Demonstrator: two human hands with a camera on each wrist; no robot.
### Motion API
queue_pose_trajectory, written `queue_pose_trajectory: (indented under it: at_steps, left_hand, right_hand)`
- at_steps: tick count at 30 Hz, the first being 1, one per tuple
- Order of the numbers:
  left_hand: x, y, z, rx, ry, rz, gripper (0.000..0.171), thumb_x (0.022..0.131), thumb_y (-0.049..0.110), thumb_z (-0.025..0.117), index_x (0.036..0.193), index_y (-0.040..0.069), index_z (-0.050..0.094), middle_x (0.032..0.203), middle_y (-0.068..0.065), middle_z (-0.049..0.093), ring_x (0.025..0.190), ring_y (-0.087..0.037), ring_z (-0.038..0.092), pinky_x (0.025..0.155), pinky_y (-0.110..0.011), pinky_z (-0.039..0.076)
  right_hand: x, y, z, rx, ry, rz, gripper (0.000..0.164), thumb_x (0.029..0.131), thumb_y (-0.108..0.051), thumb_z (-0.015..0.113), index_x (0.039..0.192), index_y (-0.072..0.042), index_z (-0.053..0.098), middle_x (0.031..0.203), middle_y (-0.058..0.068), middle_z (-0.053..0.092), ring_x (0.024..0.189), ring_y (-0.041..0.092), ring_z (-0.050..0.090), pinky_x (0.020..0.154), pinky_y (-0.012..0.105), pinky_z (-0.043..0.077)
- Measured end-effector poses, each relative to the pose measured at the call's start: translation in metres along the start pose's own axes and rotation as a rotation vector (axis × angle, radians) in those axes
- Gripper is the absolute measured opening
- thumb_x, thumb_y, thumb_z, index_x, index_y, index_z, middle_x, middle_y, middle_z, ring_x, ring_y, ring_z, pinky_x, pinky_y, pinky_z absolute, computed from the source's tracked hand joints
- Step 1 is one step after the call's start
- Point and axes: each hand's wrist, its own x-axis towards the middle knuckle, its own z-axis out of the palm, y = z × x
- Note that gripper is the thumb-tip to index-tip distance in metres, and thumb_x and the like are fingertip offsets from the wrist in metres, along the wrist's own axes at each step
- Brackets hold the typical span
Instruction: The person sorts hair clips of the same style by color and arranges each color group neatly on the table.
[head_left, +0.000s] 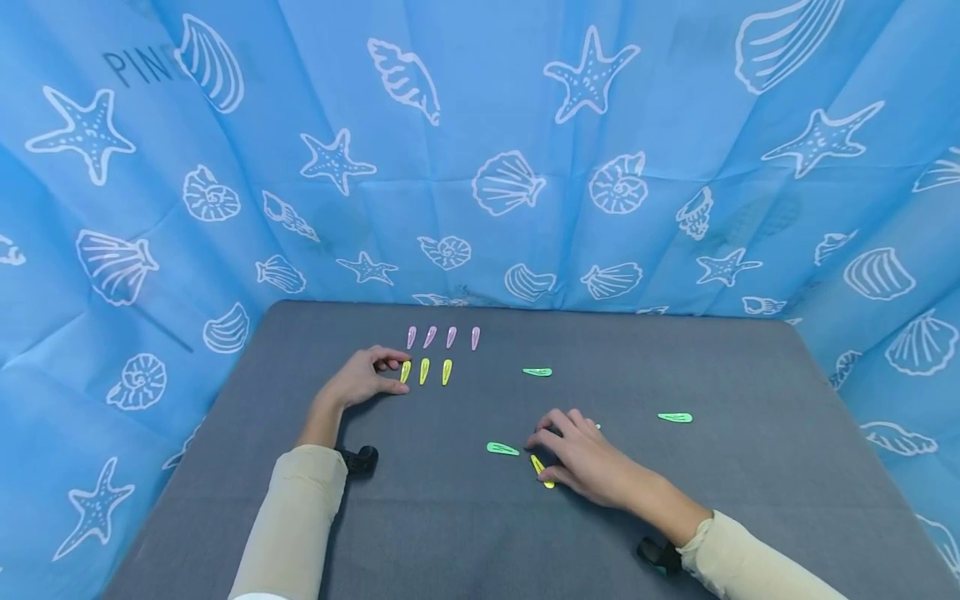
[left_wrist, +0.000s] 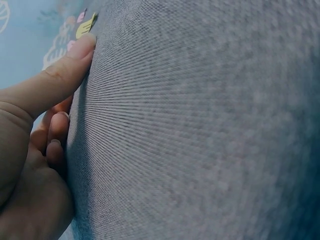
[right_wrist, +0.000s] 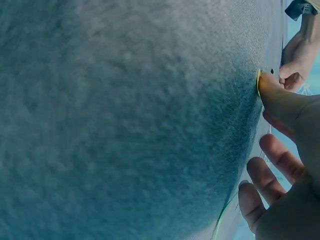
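Note:
On the left of the table, my left hand [head_left: 362, 377] pinches the leftmost yellow hair clip [head_left: 405, 372] between its thumb below and fingertips above. Two more yellow hair clips [head_left: 424, 371] lie in a row just right of it. In the left wrist view the thumb [left_wrist: 60, 80] stretches along the cloth toward a yellow clip [left_wrist: 86, 27]. My right hand [head_left: 588, 457] hovers low over another yellow hair clip [head_left: 537, 465], its thumb on the lower end. Its other fingers are bent and spread apart. The right wrist view has that clip's yellow edge [right_wrist: 258, 82] at the thumb tip.
Several pink hair clips [head_left: 452, 337] form a row behind the yellow ones. Green hair clips lie scattered: one at the back [head_left: 537, 372], one at the right [head_left: 675, 417], one left of my right hand [head_left: 502, 449]. A grey cloth [head_left: 420, 533] covers the table; a blue curtain [head_left: 450, 150] hangs behind.

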Motion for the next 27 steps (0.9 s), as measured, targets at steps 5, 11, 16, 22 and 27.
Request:
queue_pose_trajectory:
  at_steps: [5, 11, 16, 22, 27]
  left_hand:
    - [-0.001, 0.000, 0.000, -0.005, 0.001, -0.003, 0.054, 0.083, 0.027, 0.086, 0.133, 0.020, 0.067, 0.118, -0.007, 0.056, 0.108, -0.025, 0.048, 0.093, -0.042, 0.038]
    - [-0.001, 0.000, -0.001, -0.005, -0.007, 0.001, 0.055, 0.083, 0.027, 0.086, 0.134, 0.020, 0.066, 0.117, -0.006, 0.056, 0.107, -0.025, 0.048, 0.092, -0.042, 0.038]
    - [-0.001, 0.002, -0.002, -0.002, -0.006, 0.008, 0.055, 0.083, 0.027, 0.086, 0.133, 0.019, 0.067, 0.116, -0.007, 0.056, 0.106, -0.025, 0.048, 0.091, -0.041, 0.038]
    - [-0.002, 0.002, -0.002, 0.003, -0.008, 0.000, 0.055, 0.083, 0.028, 0.086, 0.133, 0.020, 0.067, 0.116, -0.007, 0.056, 0.107, -0.025, 0.048, 0.092, -0.042, 0.038]
    - [-0.002, 0.004, -0.002, 0.007, -0.003, -0.002, 0.054, 0.083, 0.028, 0.086, 0.133, 0.020, 0.067, 0.116, -0.006, 0.056, 0.107, -0.025, 0.048, 0.092, -0.042, 0.038]
  right_hand:
    - [0.000, 0.002, 0.000, 0.060, -0.003, -0.028, 0.024, 0.088, -0.026, 0.080, 0.109, -0.022, 0.070, 0.107, -0.008, 0.055, 0.090, 0.006, 0.036, 0.078, 0.026, 0.031]
    - [0.002, 0.001, -0.003, 0.233, -0.005, -0.021, 0.015, 0.092, -0.015, 0.076, 0.093, -0.020, 0.061, 0.087, -0.013, 0.058, 0.076, -0.001, 0.045, 0.070, 0.018, 0.042]
    - [0.003, 0.002, -0.009, 0.280, 0.032, -0.016, 0.028, 0.090, -0.002, 0.073, 0.080, -0.018, 0.052, 0.075, -0.010, 0.053, 0.065, -0.004, 0.041, 0.059, 0.016, 0.039]
    - [0.001, 0.001, -0.011, 0.184, -0.052, -0.028, 0.024, 0.088, 0.002, 0.072, 0.083, -0.016, 0.058, 0.079, -0.006, 0.055, 0.070, -0.002, 0.041, 0.063, 0.017, 0.040]
    - [0.005, 0.003, -0.011, 0.194, -0.066, -0.072, 0.027, 0.094, 0.001, 0.067, 0.114, -0.016, 0.072, 0.095, -0.005, 0.063, 0.081, 0.002, 0.048, 0.072, 0.020, 0.045]
